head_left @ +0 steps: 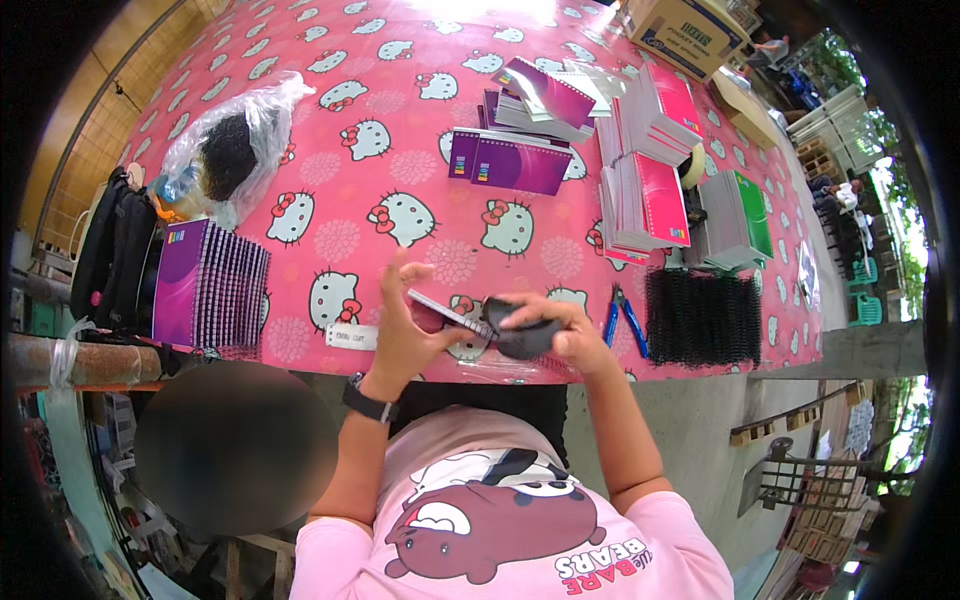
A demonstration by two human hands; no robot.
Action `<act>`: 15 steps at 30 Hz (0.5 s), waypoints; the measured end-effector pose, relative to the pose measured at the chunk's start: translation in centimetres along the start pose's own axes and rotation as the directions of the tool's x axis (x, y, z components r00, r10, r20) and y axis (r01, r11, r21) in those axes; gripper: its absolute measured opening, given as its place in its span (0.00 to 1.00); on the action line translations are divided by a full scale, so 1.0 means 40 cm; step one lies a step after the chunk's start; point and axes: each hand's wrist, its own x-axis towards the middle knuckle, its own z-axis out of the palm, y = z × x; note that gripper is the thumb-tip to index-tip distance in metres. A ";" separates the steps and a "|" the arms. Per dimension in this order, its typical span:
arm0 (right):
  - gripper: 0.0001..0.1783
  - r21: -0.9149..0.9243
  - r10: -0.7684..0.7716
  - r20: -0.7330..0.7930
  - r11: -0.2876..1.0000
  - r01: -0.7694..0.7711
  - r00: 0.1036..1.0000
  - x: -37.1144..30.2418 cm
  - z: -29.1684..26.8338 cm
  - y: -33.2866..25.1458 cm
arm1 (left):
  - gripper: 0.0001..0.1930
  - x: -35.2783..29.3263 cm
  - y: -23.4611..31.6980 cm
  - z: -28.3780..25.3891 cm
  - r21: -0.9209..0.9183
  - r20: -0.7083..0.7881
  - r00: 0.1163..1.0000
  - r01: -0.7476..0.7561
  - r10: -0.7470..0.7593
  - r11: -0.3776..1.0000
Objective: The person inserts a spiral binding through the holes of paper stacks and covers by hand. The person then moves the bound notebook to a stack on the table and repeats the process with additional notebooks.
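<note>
Near the front edge of the table, my left hand (pixel 408 328) grips a small spiral notebook (pixel 438 308) between thumb and fingers, its page edges facing up. A dark watch is on that wrist. My right hand (pixel 556 328) closes over a black rounded object (pixel 527 340) pressed against the notebook's bound edge; its exact kind is unclear. Just left of my hands lies a white paper strip (pixel 350 337). Blue-handled pliers (pixel 626 326) rest to the right of my right hand, beside a bundle of black spiral binding coils (pixel 703 317).
Purple notebooks stand in a row (pixel 205 287) at left, below a clear plastic bag (pixel 232 150) with black contents. More purple notebooks (pixel 520 163) lie farther back. Pink notebooks (pixel 645 200), green notebooks (pixel 738 220) and a cardboard box (pixel 688 38) occupy the right side.
</note>
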 end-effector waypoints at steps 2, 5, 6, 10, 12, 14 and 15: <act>0.30 -0.118 0.094 0.005 0.989 -0.093 0.996 0.005 0.016 0.004 | 0.43 -0.018 -0.042 -0.017 -0.144 0.145 0.972 0.203 -0.182 0.969; 0.35 -0.507 0.149 -0.242 0.823 -0.255 0.959 0.023 0.002 0.003 | 0.28 -0.025 -0.046 -0.024 -0.181 0.340 0.891 0.376 -0.301 0.909; 0.32 -0.380 0.081 -0.176 0.914 -0.144 0.981 0.024 -0.001 0.001 | 0.26 -0.027 -0.058 -0.018 -0.194 0.350 0.891 0.372 -0.290 0.908; 0.27 -0.285 0.053 -0.057 0.956 -0.068 0.997 0.021 0.002 -0.008 | 0.22 -0.042 -0.084 -0.004 -0.287 0.355 0.900 0.364 -0.255 0.886; 0.32 -0.672 0.097 -0.263 0.696 -0.255 0.960 0.041 -0.002 -0.011 | 0.22 -0.043 -0.091 -0.006 -0.304 0.341 0.921 0.296 -0.186 0.906; 0.26 -0.381 0.063 -0.080 0.920 -0.089 0.995 0.037 -0.003 -0.017 | 0.22 -0.040 -0.083 -0.006 -0.228 0.355 0.911 0.300 -0.208 0.926; 0.24 -0.200 0.021 0.004 0.980 -0.020 1.000 0.033 -0.002 -0.021 | 0.22 -0.039 -0.080 -0.005 -0.189 0.361 0.906 0.303 -0.221 0.934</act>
